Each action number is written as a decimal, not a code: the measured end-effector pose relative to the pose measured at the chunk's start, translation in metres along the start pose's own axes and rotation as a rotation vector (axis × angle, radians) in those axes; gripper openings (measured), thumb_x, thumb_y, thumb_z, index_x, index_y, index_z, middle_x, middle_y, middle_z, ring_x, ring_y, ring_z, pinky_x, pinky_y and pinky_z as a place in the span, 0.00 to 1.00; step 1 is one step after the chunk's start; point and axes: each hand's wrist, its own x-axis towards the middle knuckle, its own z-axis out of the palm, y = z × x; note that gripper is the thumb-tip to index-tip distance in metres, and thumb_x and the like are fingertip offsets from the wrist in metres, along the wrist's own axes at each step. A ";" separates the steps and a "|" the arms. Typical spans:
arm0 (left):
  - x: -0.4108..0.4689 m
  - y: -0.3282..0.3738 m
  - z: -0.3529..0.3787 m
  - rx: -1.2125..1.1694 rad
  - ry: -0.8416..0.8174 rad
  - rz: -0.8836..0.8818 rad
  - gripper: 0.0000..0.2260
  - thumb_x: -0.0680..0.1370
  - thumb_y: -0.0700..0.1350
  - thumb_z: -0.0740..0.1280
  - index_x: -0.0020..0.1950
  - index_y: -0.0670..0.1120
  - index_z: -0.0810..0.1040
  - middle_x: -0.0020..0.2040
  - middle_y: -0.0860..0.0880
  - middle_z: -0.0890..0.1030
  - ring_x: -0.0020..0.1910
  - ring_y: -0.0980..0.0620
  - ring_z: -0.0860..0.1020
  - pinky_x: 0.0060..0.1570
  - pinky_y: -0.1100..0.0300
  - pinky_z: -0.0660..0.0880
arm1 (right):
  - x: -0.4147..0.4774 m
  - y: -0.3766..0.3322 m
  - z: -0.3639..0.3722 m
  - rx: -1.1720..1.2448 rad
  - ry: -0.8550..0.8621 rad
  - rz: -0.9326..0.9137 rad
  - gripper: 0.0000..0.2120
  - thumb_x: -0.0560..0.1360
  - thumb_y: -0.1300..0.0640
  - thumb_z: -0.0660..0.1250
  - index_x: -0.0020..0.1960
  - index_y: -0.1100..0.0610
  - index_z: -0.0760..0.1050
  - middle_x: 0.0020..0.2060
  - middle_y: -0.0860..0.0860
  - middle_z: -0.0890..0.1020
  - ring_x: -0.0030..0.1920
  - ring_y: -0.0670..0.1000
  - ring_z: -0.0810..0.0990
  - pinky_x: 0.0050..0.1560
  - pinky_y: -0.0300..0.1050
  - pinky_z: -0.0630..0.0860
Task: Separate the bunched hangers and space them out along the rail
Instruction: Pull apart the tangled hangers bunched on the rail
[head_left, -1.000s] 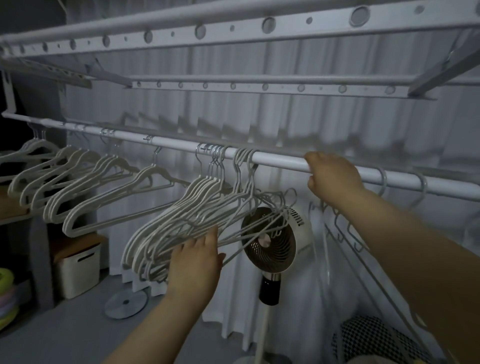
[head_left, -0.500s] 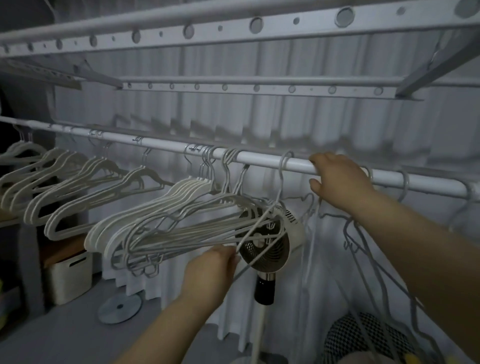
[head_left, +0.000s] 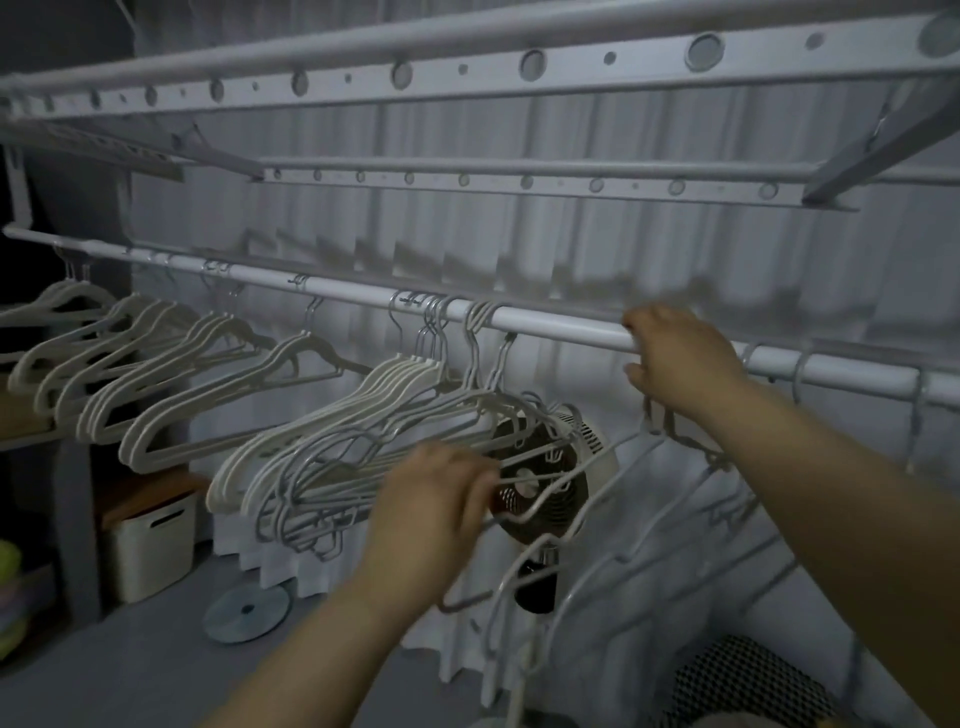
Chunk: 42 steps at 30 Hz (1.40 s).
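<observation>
I take the rail (head_left: 545, 319) as my mark: it slants from upper left to lower right, and its right end is cut off by the frame edge. The bunched hangers (head_left: 363, 431) hang from the middle of it, hooks crowded together, white ones in front and thin grey ones behind. The left hand (head_left: 431, 499) is below the rail at the bunch's right edge, its fingers curled round the wire of one grey hanger (head_left: 540, 512) that stands out from the pack in front of a fan (head_left: 550, 467). Blur hides the exact grip. The right hand (head_left: 680, 358) is curled over the rail to the right of the bunch, thumb underneath. I cannot tell whether it also pins a hook there. Between the bunch's hooks and that hand the rail is bare. Left of the bunch there are bare gaps on both sides of a single hanger (head_left: 249, 395), and further left hang small groups of white hangers (head_left: 130, 353). Right of the right hand, more grey hangers (head_left: 737, 519) dangle, partly hidden by the forearm.
</observation>
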 end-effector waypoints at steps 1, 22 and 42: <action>0.002 -0.011 -0.006 0.091 0.091 -0.009 0.16 0.73 0.48 0.56 0.42 0.45 0.83 0.38 0.47 0.84 0.38 0.45 0.81 0.43 0.59 0.73 | -0.002 0.004 0.000 0.002 -0.004 0.009 0.24 0.74 0.57 0.64 0.68 0.58 0.63 0.63 0.59 0.71 0.62 0.58 0.68 0.59 0.48 0.66; 0.011 -0.040 -0.011 0.543 -0.161 -0.035 0.10 0.54 0.40 0.80 0.23 0.47 0.79 0.22 0.49 0.76 0.23 0.47 0.76 0.19 0.64 0.67 | -0.039 0.052 -0.007 0.082 0.000 0.048 0.28 0.70 0.69 0.62 0.69 0.59 0.64 0.66 0.59 0.70 0.66 0.58 0.66 0.62 0.46 0.63; 0.068 0.038 0.028 0.170 -0.323 -0.477 0.10 0.77 0.40 0.59 0.48 0.41 0.80 0.45 0.42 0.83 0.44 0.43 0.81 0.40 0.57 0.74 | -0.062 0.075 -0.008 0.050 0.006 -0.076 0.28 0.71 0.67 0.62 0.70 0.60 0.62 0.72 0.57 0.63 0.73 0.55 0.59 0.72 0.49 0.55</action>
